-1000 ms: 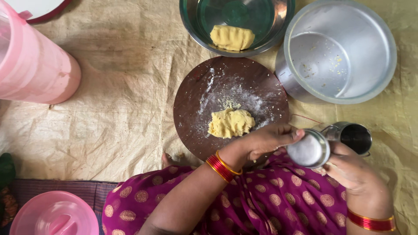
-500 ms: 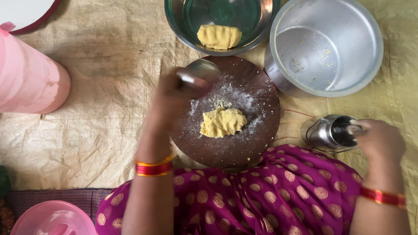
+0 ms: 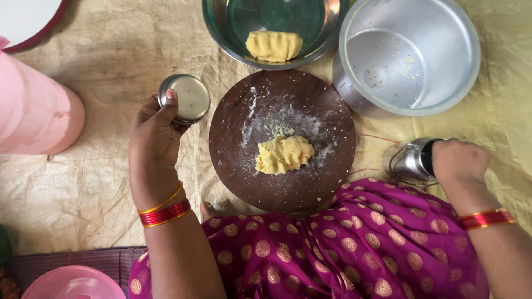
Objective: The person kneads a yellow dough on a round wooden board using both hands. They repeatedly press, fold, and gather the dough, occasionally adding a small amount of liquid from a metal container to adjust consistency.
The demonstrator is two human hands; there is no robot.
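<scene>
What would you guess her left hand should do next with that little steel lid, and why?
Probably set the steel lid down on the mat. The left hand holds it out beside the floured round board, while the right hand is at the mouth of the small steel container. The dough lies untouched, waiting for free hands.
</scene>
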